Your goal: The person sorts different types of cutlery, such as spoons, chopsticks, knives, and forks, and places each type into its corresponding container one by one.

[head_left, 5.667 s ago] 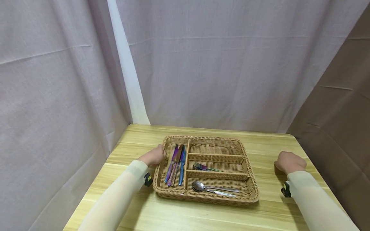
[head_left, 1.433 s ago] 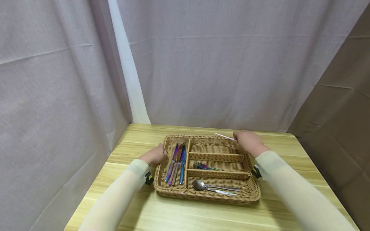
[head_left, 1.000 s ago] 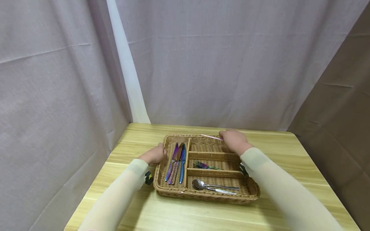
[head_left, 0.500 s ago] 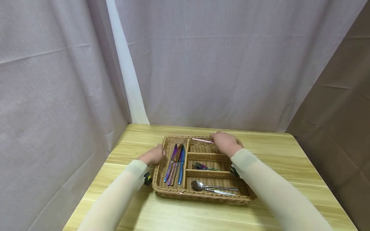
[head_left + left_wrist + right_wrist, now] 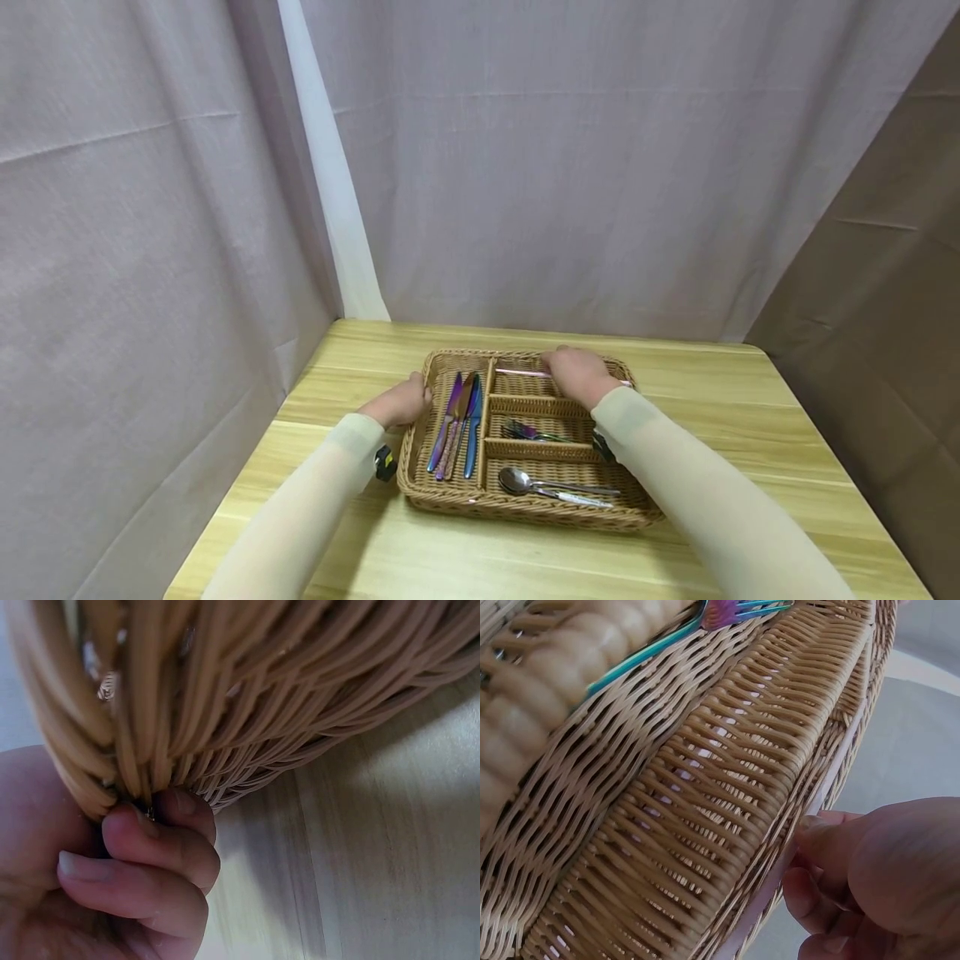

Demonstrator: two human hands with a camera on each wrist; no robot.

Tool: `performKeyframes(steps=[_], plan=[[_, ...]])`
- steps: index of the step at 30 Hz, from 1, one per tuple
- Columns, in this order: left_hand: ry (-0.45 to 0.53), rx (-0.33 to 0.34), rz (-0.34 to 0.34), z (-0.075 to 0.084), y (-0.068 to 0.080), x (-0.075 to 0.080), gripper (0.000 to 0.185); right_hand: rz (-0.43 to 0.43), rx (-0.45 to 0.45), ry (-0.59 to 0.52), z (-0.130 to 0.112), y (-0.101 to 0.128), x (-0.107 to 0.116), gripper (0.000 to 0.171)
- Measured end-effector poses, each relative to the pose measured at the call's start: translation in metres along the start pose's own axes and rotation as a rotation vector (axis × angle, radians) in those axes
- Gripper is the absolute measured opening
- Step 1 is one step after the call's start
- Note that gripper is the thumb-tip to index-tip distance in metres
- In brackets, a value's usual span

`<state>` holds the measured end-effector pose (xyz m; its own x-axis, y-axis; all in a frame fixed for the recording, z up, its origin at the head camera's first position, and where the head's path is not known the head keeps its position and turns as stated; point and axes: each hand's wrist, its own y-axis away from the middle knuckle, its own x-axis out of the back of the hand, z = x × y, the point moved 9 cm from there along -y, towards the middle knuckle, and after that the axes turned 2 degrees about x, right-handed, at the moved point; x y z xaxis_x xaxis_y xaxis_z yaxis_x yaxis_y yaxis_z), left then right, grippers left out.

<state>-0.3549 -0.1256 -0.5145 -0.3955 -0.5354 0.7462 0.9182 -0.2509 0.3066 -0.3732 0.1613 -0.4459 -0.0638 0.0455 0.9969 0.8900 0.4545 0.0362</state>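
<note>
Wooden table, grey curtains, perhaps a brown one.

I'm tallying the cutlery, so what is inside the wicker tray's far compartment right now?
In the wicker tray, the far compartment shows a thin pink stick held by the right hand. That hand covers the compartment's middle, so anything beneath it is hidden.

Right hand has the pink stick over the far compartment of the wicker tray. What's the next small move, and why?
Probably lower and release it. The right hand pinches the pink stick lengthwise over the far compartment of the wicker tray, which looks otherwise empty, while the left hand grips the tray's left rim.
</note>
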Motion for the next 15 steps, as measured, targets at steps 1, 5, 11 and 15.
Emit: performKeyframes(steps=[1,5,11,15], plan=[[-0.001,-0.003,0.004,0.001,0.000,0.001,0.058,0.001,0.000,0.005,-0.001,-0.001,0.000,0.019],[-0.001,-0.003,0.006,0.001,0.000,0.001,0.057,-0.010,0.005,0.010,-0.005,-0.003,-0.001,0.025],[0.008,0.013,0.004,-0.002,-0.003,-0.001,0.057,-0.054,-0.005,-0.009,-0.003,-0.005,-0.012,0.027],[0.003,0.016,-0.002,-0.002,-0.004,-0.002,0.061,-0.084,-0.031,-0.027,0.005,-0.007,-0.020,0.027]])
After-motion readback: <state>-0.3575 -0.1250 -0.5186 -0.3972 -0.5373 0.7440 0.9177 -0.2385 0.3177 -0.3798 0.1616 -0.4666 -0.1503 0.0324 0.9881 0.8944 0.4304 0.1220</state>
